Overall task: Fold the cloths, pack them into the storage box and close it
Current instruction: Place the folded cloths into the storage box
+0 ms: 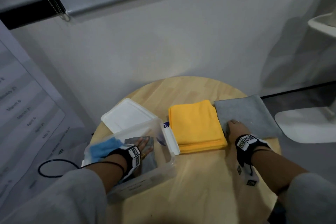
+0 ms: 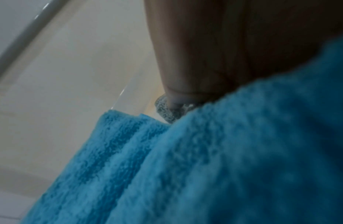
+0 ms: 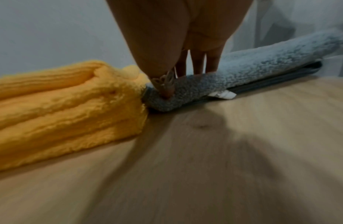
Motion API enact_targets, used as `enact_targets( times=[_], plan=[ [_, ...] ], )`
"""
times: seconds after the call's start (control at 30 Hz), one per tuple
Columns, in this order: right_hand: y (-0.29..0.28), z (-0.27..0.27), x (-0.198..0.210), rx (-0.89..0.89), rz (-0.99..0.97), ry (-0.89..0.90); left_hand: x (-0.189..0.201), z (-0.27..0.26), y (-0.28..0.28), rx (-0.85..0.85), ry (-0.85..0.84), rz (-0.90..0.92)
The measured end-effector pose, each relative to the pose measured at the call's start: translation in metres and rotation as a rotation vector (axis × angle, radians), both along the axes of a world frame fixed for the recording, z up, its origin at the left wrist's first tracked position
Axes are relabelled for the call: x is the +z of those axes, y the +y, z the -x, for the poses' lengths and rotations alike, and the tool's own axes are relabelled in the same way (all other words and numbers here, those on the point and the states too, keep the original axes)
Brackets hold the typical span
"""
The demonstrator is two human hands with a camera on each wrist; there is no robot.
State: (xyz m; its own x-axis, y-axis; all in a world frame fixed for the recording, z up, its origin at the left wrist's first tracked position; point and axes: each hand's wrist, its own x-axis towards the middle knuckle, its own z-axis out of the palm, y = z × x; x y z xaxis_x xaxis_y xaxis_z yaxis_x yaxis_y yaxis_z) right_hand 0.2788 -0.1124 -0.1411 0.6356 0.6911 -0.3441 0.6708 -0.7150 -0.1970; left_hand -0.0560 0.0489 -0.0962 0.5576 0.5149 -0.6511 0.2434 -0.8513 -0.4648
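Note:
A clear storage box (image 1: 164,158) stands at the front left of the round wooden table (image 1: 200,178). Inside it lie a blue cloth (image 1: 104,148) (image 2: 185,166) and a folded grey cloth (image 1: 150,159) (image 2: 165,114). My left hand (image 1: 143,144) (image 2: 205,53) reaches into the box and presses straight fingers down on that grey cloth. The white lid (image 1: 127,114) lies behind the box. A folded yellow cloth (image 1: 196,125) (image 3: 61,109) sits mid-table. Right of it lies a second grey cloth (image 1: 249,112) (image 3: 243,65). My right hand (image 1: 234,128) (image 3: 178,74) pinches its near left corner.
A white strip-like piece (image 1: 171,138) lies between the box and the yellow cloth. The table stands against a white wall. A white chair base (image 1: 305,125) is on the floor at right. At left are a black cable (image 1: 54,167) and a printed sheet (image 1: 21,105).

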Motion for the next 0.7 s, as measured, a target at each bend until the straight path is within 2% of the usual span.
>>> enact_targets(
  times=[0.07,0.17,0.2,0.27,0.4,0.47,0.57,0.63,0.7],
  plan=[
    [0.0,-0.005,0.003,-0.008,-0.005,0.012,-0.002,-0.001,0.006,-0.022,0.008,-0.01],
    [-0.006,-0.009,0.003,-0.046,-0.002,-0.051,0.016,-0.015,0.011,0.086,-0.075,0.134],
    [-0.01,-0.008,0.002,-0.039,0.026,-0.068,0.029,-0.022,0.009,0.116,-0.143,0.194],
    [-0.017,-0.004,-0.002,-0.009,0.071,-0.08,0.05,-0.032,0.003,0.182,-0.4,0.277],
    [-0.023,0.003,0.008,-0.037,0.085,-0.066,0.071,-0.036,-0.041,0.317,-0.702,0.232],
    [-0.027,0.012,0.013,-0.073,0.027,-0.092,0.073,-0.038,-0.075,0.398,-0.734,0.284],
    [-0.037,0.026,0.013,-0.052,-0.197,-0.235,0.056,-0.04,-0.115,0.506,-0.671,0.364],
    [-0.044,0.038,0.015,-0.02,-0.343,-0.299,0.037,-0.039,-0.124,0.533,-0.703,0.262],
    [-0.051,0.052,0.021,0.025,-0.357,-0.3,0.024,-0.035,-0.126,0.522,-0.769,0.095]
  ],
)
